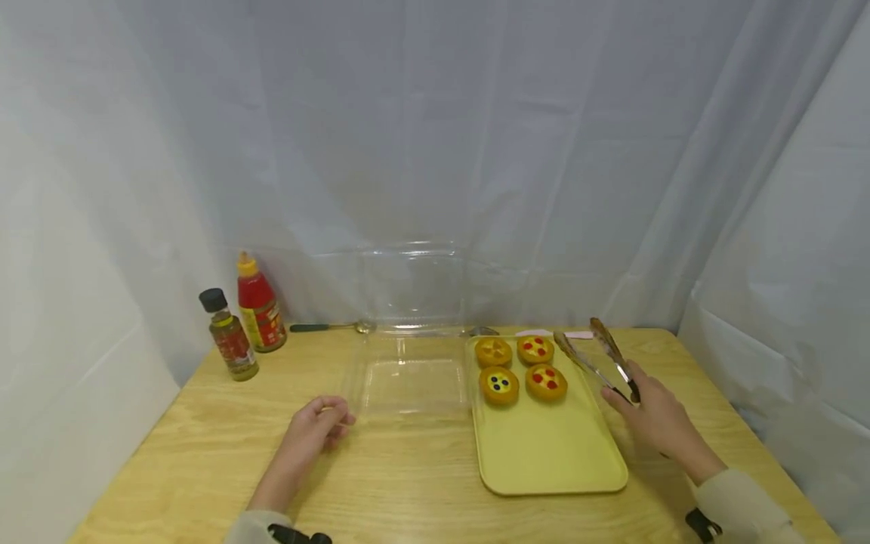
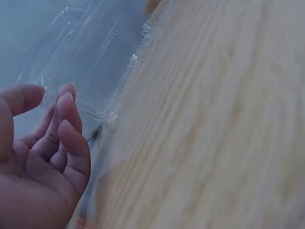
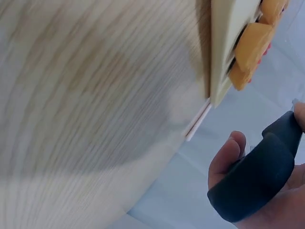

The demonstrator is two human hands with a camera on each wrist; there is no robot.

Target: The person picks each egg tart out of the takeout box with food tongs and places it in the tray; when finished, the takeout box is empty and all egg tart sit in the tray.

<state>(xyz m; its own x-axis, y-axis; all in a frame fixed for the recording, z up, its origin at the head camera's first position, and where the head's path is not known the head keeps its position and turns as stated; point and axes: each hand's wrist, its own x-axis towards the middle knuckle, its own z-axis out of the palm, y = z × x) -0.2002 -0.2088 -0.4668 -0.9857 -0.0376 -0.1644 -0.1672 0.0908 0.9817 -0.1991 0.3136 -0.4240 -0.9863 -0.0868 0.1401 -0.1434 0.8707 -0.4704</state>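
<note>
My right hand (image 1: 659, 423) grips a pair of tongs (image 1: 609, 349) by their black handles, above the right edge of a yellow tray (image 1: 550, 457). The tongs' arms are spread, with nothing between their tips. Several small tarts sit at the tray's far end, among them one with dark berries (image 1: 499, 385) and one with red pieces (image 1: 546, 383). Near the front left corner of a clear plastic container (image 1: 414, 381) is my left hand (image 1: 316, 427), fingers loosely curled and holding nothing. The container's lid (image 1: 414, 283) stands raised at the back. In the right wrist view the black handle (image 3: 259, 174) covers part of the hand.
At the back left stand a red sauce bottle (image 1: 261, 313) with a yellow cap and a dark-capped bottle (image 1: 233, 344). Along the table's back edge lie a dark-handled spoon (image 1: 319, 327) and a pink-handled utensil (image 1: 580, 334). A pale curtain (image 1: 435, 151) hangs behind the table.
</note>
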